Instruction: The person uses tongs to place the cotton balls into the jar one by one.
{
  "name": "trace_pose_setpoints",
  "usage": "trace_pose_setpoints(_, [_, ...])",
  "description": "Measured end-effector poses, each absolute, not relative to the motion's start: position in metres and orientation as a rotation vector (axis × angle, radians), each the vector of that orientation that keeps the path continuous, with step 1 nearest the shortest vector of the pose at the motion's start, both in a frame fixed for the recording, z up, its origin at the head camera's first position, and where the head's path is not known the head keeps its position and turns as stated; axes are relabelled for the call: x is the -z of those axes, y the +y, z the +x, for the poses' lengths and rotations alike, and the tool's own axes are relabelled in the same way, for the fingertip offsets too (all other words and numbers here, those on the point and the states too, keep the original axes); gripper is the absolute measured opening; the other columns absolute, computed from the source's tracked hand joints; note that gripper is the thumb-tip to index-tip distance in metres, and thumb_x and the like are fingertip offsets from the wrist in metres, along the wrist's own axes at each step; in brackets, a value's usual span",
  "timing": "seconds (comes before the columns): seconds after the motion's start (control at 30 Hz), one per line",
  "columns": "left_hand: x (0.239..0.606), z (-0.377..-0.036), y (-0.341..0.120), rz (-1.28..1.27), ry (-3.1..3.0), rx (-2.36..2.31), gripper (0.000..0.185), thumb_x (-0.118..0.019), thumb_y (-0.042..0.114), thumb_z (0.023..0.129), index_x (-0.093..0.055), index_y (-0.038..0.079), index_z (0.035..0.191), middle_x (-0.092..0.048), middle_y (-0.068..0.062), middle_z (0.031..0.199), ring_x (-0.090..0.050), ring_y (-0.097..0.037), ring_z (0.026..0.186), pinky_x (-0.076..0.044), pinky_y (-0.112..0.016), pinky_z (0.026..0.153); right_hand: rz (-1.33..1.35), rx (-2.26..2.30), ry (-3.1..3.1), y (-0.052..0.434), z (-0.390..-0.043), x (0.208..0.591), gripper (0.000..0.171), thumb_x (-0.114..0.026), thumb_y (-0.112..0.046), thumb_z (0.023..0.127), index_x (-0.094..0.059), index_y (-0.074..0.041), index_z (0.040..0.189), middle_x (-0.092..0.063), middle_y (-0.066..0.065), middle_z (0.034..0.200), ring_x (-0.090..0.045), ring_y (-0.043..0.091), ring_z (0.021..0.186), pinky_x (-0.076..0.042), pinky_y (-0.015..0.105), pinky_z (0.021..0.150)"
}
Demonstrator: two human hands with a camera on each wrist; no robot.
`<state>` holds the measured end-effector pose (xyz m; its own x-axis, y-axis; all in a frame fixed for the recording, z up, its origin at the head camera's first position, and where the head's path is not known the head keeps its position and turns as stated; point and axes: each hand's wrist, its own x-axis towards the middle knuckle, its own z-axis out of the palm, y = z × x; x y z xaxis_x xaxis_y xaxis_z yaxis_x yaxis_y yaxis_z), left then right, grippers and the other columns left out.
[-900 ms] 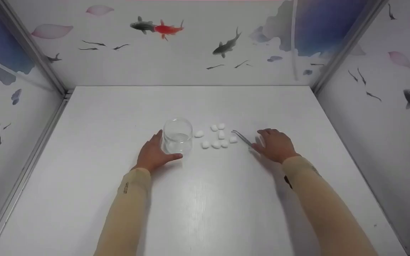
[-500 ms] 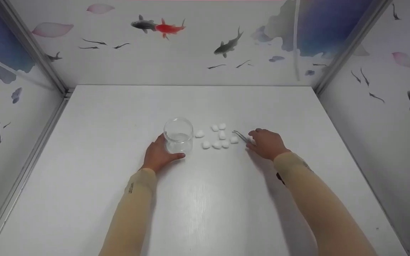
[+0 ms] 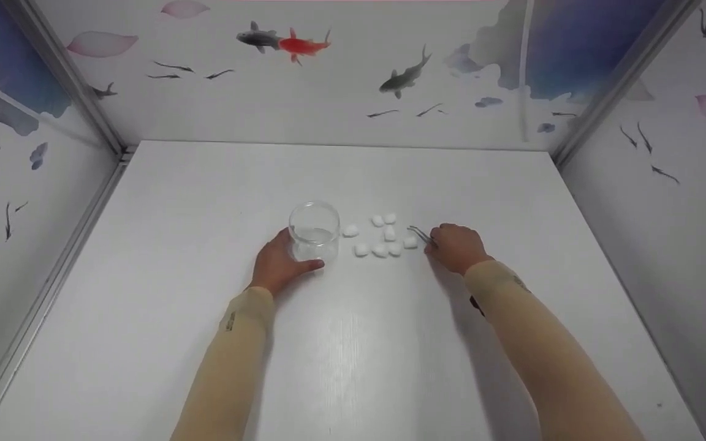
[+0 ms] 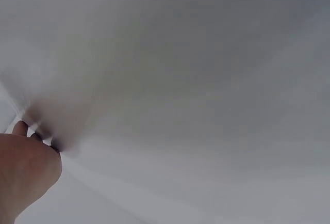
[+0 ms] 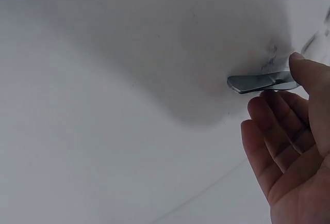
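White table (image 3: pixel 353 355), hands (image 3: pixel 278 264) (image 3: pixel 456 248) gripping clear jar (image 3: pixel 314 235), tweezers (image 5: pixel 254 83)

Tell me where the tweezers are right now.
In the head view, the person's right hand holds the tweezers right of centre, beside the rightmost white piece.

On table (image 3: pixel 341 343), left to right: left hand (image 3: pixel 276 264) around jar (image 3: pixel 314 239), apparently touching; loose lumps (image 3: pixel 390 234); tweezers (image 3: pixel 421 235) in right hand (image 3: pixel 457 247).

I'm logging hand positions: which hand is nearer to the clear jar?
Left. The left hand is curved around the left side of the clear jar; the right hand holds the tweezers to the jar's right, beyond the white pieces.
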<state>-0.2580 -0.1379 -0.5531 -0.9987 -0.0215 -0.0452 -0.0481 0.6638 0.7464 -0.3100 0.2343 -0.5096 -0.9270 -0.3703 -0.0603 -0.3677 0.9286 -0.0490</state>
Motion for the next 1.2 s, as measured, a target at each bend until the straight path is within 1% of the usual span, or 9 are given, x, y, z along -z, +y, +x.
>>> trace_pose_setpoints(0.2, [0.554,-0.259,-0.137,-0.062,2.837,-1.293,0.101,-0.088,0.053,0.069,-0.043,0.012,0.150,-0.048,-0.005,0.149,-0.039,-0.025,0.140,-0.027,-0.040,0.119,-0.567,0.036,3.038,0.231,-0.310,0.510,0.014,-0.065,-0.014,0.097,-0.070,-0.001,0.095,-0.062,0.008,0.078,-0.058,0.023,0.069,-0.055,0.042,0.064])
trace_pose_setpoints(0.33, [0.553,-0.258,-0.135,-0.063,2.815,-1.291,0.101,-0.087,0.053,0.070,-0.042,0.012,0.151,-0.047,-0.006,0.150,-0.037,-0.027,0.141,-0.026,-0.040,0.119,-0.577,0.027,3.069,0.235,-0.309,0.509,0.009,-0.064,-0.008,0.096,-0.068,-0.001,0.092,-0.062,0.010,0.077,-0.058,0.024,0.067,-0.055,0.042,0.062])
trace_pose_setpoints(0.4, [0.551,-0.258,-0.135,-0.063,2.797,-1.295,0.101,-0.087,0.053,0.070,-0.041,0.012,0.151,-0.047,-0.006,0.149,-0.037,-0.026,0.141,-0.026,-0.040,0.119,-0.585,0.058,3.097,0.240,-0.309,0.509,0.008,-0.065,-0.007,0.095,-0.068,-0.001,0.091,-0.062,0.010,0.077,-0.058,0.024,0.067,-0.055,0.042,0.061])
trace_pose_setpoints(0.5, [0.550,-0.259,-0.135,-0.055,2.772,-1.297,0.101,-0.087,0.053,0.071,-0.040,0.012,0.151,-0.048,-0.007,0.148,-0.037,-0.027,0.140,-0.026,-0.040,0.119,-0.612,0.142,3.139,0.249,-0.309,0.506,0.006,-0.067,-0.009,0.094,-0.068,-0.003,0.092,-0.063,0.009,0.079,-0.058,0.024,0.067,-0.054,0.042,0.061])
trace_pose_setpoints(0.73, [0.548,-0.258,-0.139,-0.039,2.745,-1.269,0.102,-0.087,0.048,0.073,-0.037,0.008,0.152,-0.045,-0.011,0.151,-0.034,-0.031,0.141,-0.024,-0.043,0.120,-0.770,0.242,3.137,0.262,-0.306,0.498,0.009,-0.069,-0.014,0.095,-0.069,-0.008,0.102,-0.065,0.005,0.087,-0.063,0.022,0.073,-0.057,0.041,0.065])
trace_pose_setpoints(0.9, [0.546,-0.258,-0.139,-0.034,2.736,-1.249,0.101,-0.087,0.049,0.073,-0.038,0.007,0.151,-0.048,-0.012,0.147,-0.037,-0.031,0.138,-0.027,-0.044,0.118,-0.907,0.216,3.103,0.266,-0.303,0.494,0.011,-0.072,-0.014,0.093,-0.072,-0.009,0.103,-0.069,0.003,0.089,-0.066,0.020,0.076,-0.058,0.040,0.069])
trace_pose_setpoints(1.03, [0.545,-0.259,-0.140,-0.015,2.751,-1.225,0.101,-0.086,0.050,0.073,-0.038,0.005,0.150,-0.049,-0.014,0.144,-0.039,-0.033,0.136,-0.028,-0.045,0.118,-0.967,0.188,3.089,0.265,-0.300,0.493,0.012,-0.075,-0.013,0.091,-0.073,-0.008,0.102,-0.069,0.003,0.088,-0.066,0.019,0.075,-0.059,0.039,0.069])
trace_pose_setpoints(1.2, [0.544,-0.258,-0.140,-0.018,2.746,-1.199,0.102,-0.085,0.051,0.075,-0.035,0.009,0.154,-0.045,-0.012,0.150,-0.035,-0.031,0.141,-0.018,-0.044,0.122,-1.006,0.138,3.068,0.262,-0.299,0.494,0.012,-0.076,-0.013,0.090,-0.075,-0.009,0.101,-0.069,0.002,0.086,-0.067,0.019,0.076,-0.059,0.037,0.068])
